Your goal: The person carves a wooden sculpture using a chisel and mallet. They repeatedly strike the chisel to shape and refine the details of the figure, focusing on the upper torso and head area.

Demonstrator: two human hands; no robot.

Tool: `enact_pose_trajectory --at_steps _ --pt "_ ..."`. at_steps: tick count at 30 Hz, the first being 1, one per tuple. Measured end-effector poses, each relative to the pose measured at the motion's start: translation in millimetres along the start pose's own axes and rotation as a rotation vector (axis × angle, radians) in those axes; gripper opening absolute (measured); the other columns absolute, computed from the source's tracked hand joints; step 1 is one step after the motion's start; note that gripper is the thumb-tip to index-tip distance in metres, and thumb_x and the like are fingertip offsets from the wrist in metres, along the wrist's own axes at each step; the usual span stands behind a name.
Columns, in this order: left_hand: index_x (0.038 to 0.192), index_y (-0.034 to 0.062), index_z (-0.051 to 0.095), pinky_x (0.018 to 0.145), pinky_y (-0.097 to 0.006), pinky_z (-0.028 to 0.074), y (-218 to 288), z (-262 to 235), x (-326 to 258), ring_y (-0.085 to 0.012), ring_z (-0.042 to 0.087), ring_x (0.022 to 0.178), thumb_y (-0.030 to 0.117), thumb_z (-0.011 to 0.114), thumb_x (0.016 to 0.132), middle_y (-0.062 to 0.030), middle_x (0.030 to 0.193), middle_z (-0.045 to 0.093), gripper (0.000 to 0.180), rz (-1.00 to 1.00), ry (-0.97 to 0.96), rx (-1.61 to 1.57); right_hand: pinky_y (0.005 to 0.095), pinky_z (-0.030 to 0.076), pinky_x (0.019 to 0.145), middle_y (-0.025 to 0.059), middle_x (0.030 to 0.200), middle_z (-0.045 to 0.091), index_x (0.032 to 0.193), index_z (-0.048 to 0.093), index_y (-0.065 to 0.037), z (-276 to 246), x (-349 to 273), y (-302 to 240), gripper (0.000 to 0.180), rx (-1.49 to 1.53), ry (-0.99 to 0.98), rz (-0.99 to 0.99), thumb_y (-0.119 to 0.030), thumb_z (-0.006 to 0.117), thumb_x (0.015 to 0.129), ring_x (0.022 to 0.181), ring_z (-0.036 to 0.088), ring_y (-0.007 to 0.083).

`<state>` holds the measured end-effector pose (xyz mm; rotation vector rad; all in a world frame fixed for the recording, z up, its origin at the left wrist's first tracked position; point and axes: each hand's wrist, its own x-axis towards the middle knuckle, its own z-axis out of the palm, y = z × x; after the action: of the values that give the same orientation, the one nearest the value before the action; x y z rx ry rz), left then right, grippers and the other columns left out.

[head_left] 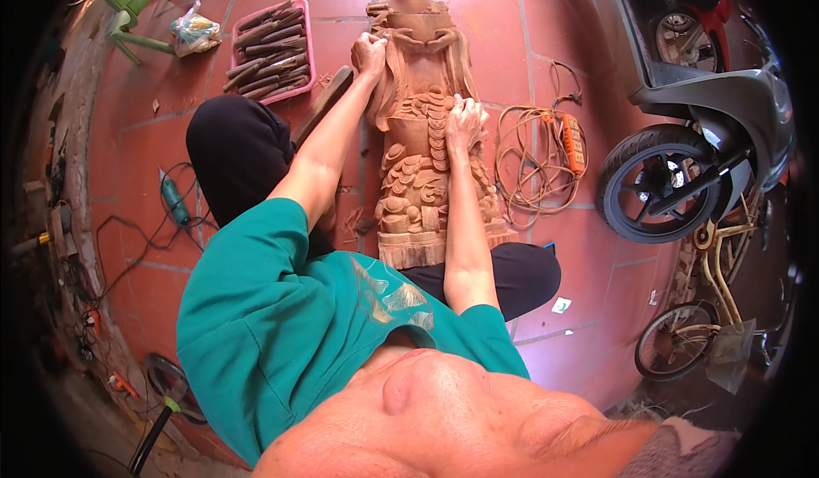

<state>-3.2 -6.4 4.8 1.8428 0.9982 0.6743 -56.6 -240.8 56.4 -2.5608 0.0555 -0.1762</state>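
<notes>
Fingers [465,106] curled, any pinch unclear: left hand [368,55] at carving [416,171] upper left, right hand [465,126] mid-right; best press lightly.

No words, numbers, labels or signs can be read on anything here.

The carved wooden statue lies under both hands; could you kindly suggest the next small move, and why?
Perhaps slide the right hand up level with the left hand for a more even hold: the left is at the upper side of the carved wooden statue, the right lower, by the coin-like carvings.
</notes>
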Motion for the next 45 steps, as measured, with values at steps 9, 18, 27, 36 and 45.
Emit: enact_pose_trajectory --at_steps 9,18,27,36,45 --pt "0.075 0.0064 0.070 0.067 -0.037 0.051 -4 6 34 -0.0242 0.066 0.067 0.030 0.077 0.068 -0.0113 0.070 0.069 0.026 0.015 -0.014 -0.027 0.0637 0.030 0.095 0.0037 0.107 0.059 0.092 0.061 -0.012 -2 3 -10 0.030 0.067 -0.007 0.021 -0.041 0.051 0.094 0.117 0.043 0.0283" --pt "0.076 0.0059 0.068 0.069 -0.039 0.050 -6 1 -8 -0.0263 0.066 0.072 0.028 0.078 0.071 -0.0126 0.074 0.069 0.025 -0.025 0.011 -0.107 0.0615 0.028 0.096 0.0045 0.107 0.059 0.098 0.061 -0.011 -4 -2 -5 0.033 0.049 -0.038 0.035 -0.042 0.048 0.095 0.116 0.044 0.0274" --pt "0.069 0.0083 0.069 0.070 -0.041 0.051 11 11 43 -0.0296 0.067 0.073 0.037 0.081 0.067 -0.0138 0.077 0.070 0.031 -0.058 -0.069 -0.038 0.0651 0.028 0.096 0.0045 0.105 0.060 0.096 0.062 -0.013 0 1 -7 0.031 0.064 -0.007 0.028 -0.041 0.051 0.094 0.117 0.044 0.0280" --pt "0.078 0.0037 0.067 0.070 -0.038 0.050 -8 4 -20 -0.0250 0.066 0.072 0.023 0.074 0.074 -0.0136 0.074 0.068 0.021 0.072 -0.021 -0.133 0.0611 0.029 0.095 0.0022 0.105 0.061 0.095 0.062 -0.013 3 2 3 0.030 0.063 0.003 0.026 -0.040 0.051 0.094 0.116 0.044 0.0259" --pt "0.074 0.0068 0.060 0.069 -0.046 0.047 25 20 -1 -0.0348 0.064 0.079 0.030 0.074 0.077 -0.0150 0.080 0.067 0.027 0.068 0.087 0.013 0.0573 0.030 0.094 0.0019 0.104 0.061 0.095 0.062 -0.014 -4 -1 1 0.029 0.049 -0.010 0.050 -0.041 0.052 0.093 0.115 0.044 0.0260"
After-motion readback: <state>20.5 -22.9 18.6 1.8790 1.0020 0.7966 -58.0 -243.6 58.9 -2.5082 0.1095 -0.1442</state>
